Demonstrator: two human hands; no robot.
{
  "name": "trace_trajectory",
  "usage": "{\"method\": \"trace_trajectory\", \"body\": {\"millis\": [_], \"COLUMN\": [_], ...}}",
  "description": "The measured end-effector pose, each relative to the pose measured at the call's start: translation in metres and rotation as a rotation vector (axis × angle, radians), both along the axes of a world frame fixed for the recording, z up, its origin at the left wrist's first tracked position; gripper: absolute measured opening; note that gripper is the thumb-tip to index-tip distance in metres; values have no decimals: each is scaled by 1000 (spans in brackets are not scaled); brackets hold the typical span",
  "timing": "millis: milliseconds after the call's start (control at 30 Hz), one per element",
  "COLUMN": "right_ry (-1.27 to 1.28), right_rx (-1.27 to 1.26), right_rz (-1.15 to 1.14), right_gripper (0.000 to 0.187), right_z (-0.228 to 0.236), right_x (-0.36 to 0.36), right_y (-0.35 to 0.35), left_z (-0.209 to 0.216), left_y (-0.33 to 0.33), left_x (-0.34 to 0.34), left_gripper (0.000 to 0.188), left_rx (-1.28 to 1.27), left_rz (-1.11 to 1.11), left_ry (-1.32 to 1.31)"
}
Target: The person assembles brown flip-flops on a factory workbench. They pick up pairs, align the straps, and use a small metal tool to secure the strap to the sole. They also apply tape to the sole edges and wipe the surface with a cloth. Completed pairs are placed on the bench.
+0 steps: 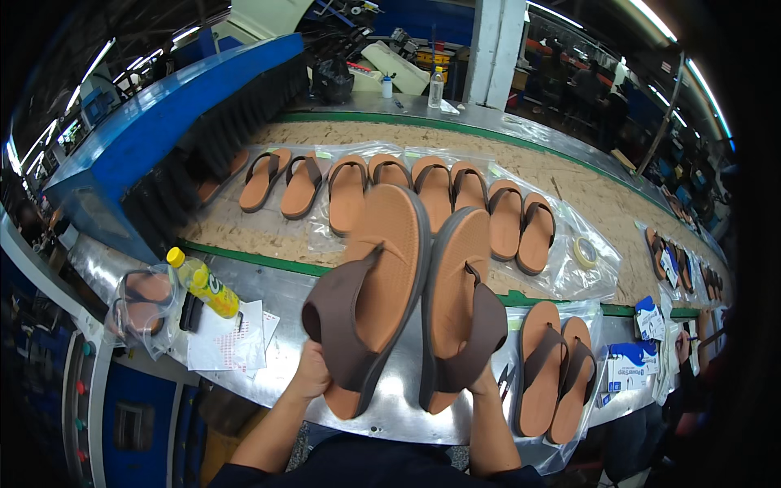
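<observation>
A brown flip-flop sandal (389, 281) with a dark strap is held up before me, and my left hand (312, 372) grips it near the heel end. Beside it, my right hand (485, 382) grips a matching flip-flop sandal (457, 285) by its lower outer side. Their dark sole edges nearly meet in the middle, and both footbeds show toward me, toes away. Most of my fingers are hidden behind the sandals. On the metal ledge (390, 413) to the right, another sandal pair (539, 374) lies on clear plastic.
Several sandals (299, 191) lie in a row on the brown conveyor belt (366, 134), partly on plastic bags. A tape roll (585, 253) rests there. At left are a blue curtained machine (163, 114), a yellow bottle (207, 289), papers (228, 342) and bagged sandals (145, 305). White-and-blue boxes (633, 366) stand right.
</observation>
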State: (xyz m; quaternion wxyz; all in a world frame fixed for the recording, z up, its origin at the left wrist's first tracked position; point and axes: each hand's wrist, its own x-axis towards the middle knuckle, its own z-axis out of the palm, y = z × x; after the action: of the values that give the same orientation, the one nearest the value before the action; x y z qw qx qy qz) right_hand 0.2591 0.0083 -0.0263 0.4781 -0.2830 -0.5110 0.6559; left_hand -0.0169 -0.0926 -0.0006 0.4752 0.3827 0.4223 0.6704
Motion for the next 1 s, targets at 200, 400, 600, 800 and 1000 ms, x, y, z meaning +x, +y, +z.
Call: {"method": "trace_trajectory", "body": {"millis": [200, 400, 600, 800, 1000], "right_ry": [-684, -891, -878, -428, 178], "right_rx": [668, 883, 774, 183, -332], "right_rz": [-549, -653, -618, -278, 103], "right_gripper": [60, 69, 60, 55, 57], "right_z": [89, 104, 106, 100, 131], "right_x": [-9, -18, -28, -29, -54], "right_y": [-14, -20, -30, -13, -5], "left_z": [22, 35, 49, 68, 70], "left_y": [-3, -5, -15, -9, 6], "left_x": [-14, -11, -9, -3, -15], "left_gripper": [54, 58, 59, 62, 51], "left_rx": [193, 286, 186, -86, -163], "left_rz": [701, 727, 610, 259, -219], "left_ry": [878, 1257, 1219, 670, -629]}}
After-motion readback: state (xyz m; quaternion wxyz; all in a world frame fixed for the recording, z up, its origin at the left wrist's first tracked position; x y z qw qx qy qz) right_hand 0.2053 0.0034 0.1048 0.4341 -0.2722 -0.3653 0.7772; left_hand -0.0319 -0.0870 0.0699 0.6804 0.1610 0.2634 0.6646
